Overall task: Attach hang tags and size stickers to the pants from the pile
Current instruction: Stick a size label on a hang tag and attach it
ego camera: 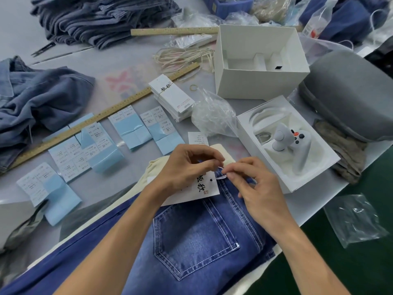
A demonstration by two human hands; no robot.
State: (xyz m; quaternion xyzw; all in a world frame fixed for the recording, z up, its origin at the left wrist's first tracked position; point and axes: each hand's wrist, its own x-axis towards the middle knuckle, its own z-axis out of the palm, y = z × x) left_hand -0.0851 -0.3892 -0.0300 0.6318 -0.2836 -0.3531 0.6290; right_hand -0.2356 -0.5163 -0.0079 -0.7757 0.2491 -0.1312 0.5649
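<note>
Head view.

Item: blue denim pants (191, 241), lying flat on the table (119, 67) at near centre, back pocket up, waistband toward the far side.
Item: white hang tag (197, 188) with black brush lettering, resting on the waistband, partly under the left hand.
Item: thin white string (221, 177), at the waistband between the two hands.
Left hand (187, 167): grip closed, fingertips pinching the string above the tag.
Right hand (253, 184): grip closed, thumb and forefinger pinching the same string just beside the left fingertips.
Item: stack of spare hang tags (172, 96), banded, beyond the pants.
Item: size sticker sheets (85, 150) on pale blue backing, several, spread to the left of the hands.
Item: two wooden rulers; nearer one (102, 116) lies diagonally above the sheets.
Item: folded dark pants pile (102, 20), far left.
Item: open white box (257, 62), far right of centre.
Item: white controller (293, 145) in a tray, right.
</note>
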